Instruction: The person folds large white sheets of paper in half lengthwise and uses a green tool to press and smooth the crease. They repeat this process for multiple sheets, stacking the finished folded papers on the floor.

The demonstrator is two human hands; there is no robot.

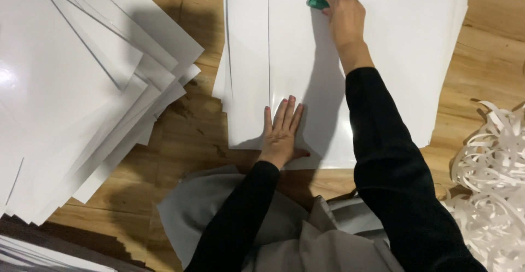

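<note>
On a wooden floor (191,124), the left hand (281,132) presses flat on white sheets (383,86); the right hand (343,15) grips what seems a green cutter (317,1).

Scuffed wooden plank floor (191,124)

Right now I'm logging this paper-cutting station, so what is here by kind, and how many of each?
Hands: 2, left hand flat on the top sheet, right hand gripping the green tool
Green tools: 1
White sheet stacks: 2, centre and left stack
Paper strip heaps: 1
Total: 6
</note>
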